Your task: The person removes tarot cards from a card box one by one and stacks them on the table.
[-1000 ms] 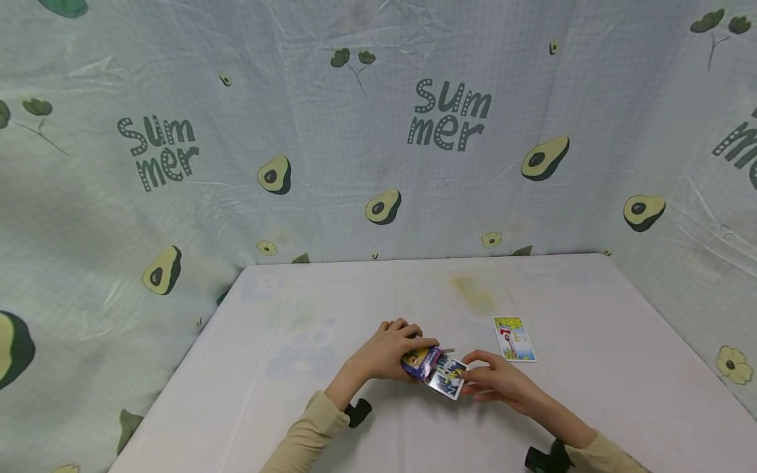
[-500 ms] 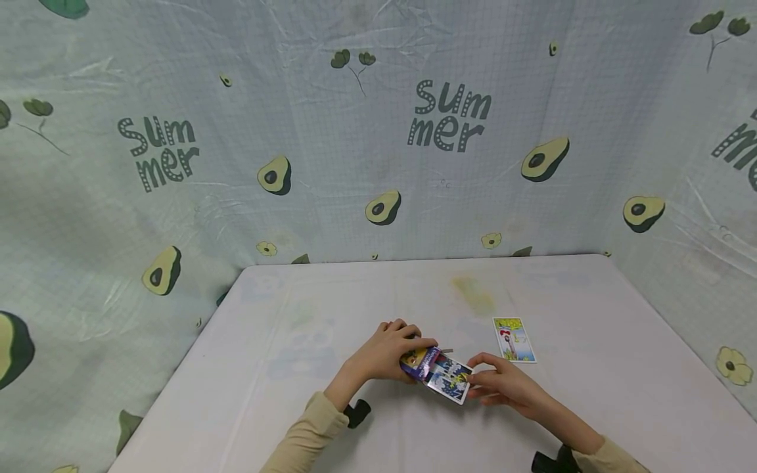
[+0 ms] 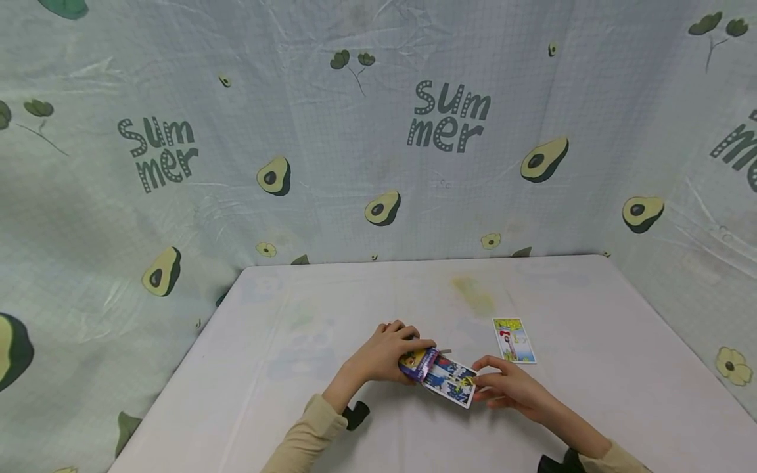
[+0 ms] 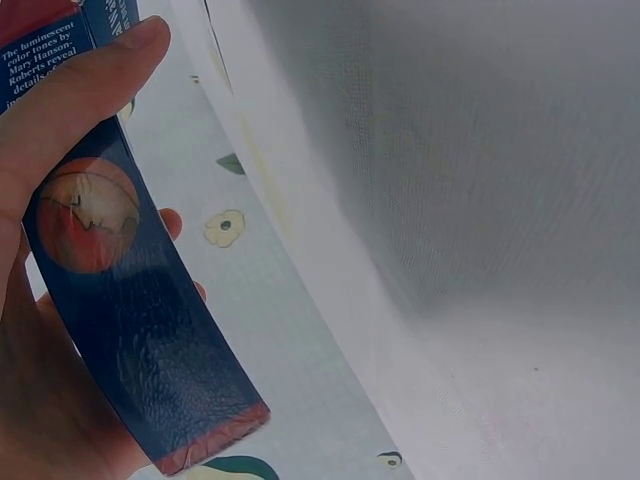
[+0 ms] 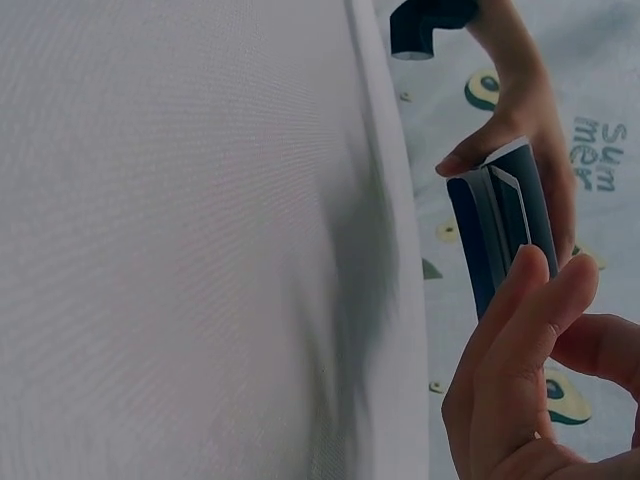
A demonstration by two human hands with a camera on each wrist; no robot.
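Here, over the near middle of the table (image 3: 331,302), the box (image 3: 416,362) is gripped by the left hand (image 3: 387,355), its thumb laid across one side and fingers wrapped round the other. It is held just above the table. From its right end a picture card (image 3: 452,382) is seen jutting, and that card's outer end is pinched by the right hand (image 3: 517,391). Farther off to the right, a second card (image 3: 514,340) is laid flat, picture side up.
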